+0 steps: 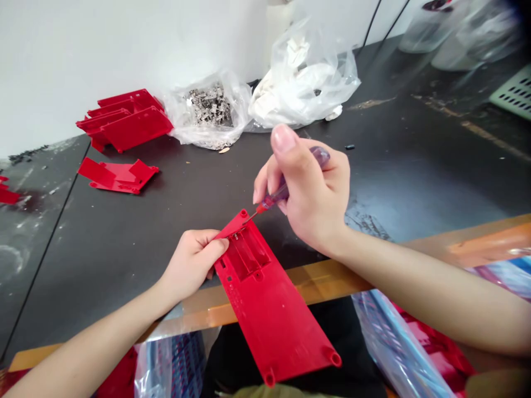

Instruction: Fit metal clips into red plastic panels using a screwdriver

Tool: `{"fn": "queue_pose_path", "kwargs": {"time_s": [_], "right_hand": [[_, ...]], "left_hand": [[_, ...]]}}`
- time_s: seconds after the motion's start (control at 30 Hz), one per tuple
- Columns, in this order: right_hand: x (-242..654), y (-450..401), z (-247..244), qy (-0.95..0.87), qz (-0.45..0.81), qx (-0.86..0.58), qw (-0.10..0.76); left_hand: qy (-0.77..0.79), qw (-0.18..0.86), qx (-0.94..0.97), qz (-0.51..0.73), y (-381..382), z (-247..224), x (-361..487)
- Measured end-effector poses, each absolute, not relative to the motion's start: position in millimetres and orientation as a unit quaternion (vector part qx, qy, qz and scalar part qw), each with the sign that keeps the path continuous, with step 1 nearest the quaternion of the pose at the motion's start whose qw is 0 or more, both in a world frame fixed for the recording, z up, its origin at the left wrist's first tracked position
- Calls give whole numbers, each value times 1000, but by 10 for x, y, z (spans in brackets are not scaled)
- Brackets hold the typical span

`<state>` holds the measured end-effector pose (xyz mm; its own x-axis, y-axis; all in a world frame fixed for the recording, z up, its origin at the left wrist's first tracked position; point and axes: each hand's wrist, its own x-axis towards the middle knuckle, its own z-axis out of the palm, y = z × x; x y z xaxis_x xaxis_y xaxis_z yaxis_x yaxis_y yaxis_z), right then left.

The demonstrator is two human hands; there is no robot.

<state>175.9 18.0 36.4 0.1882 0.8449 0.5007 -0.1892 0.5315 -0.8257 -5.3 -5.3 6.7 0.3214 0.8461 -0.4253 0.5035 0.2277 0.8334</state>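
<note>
Red plastic panel (277, 315), front and centre, slanting from the middle of the frame to the bottom, its upper end over the table (394, 166) and its lower end over the lap! The left hand (191, 265) has it by the left edge, thumb on top and fingers tucked beneath, a narrow pinch beside the battery compartment (249, 254). And the right hand (317, 199)? Its grip is wrapped around a purple-handled screwdriver (274, 197), the tip at the compartment's top end; whether it touches the metal there, I can't tell.

Now, the handling: this looks like a light, stiff shell, a touch slick on that smooth face. Long overhang below the pinch, so it could swivel under pressure. The rim beside the compartment seems the place to hold; the thin compartment ribs and small contacts look the delicate bits.
</note>
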Motion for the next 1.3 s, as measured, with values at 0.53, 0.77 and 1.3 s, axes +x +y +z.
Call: {"fn": "queue_pose_path", "kwargs": {"time_s": [0.53, 0.77, 1.3], "right_hand": [[1870, 462, 348, -426, 390, -316, 753], [1674, 471, 612, -615, 389, -321, 606], [1393, 490, 386, -646, 293, -361, 605]], "left_hand": [[624, 428, 629, 178, 39, 55, -120], [627, 395, 659, 128, -8, 103, -129], [615, 346, 708, 35, 1, 147, -95]]}}
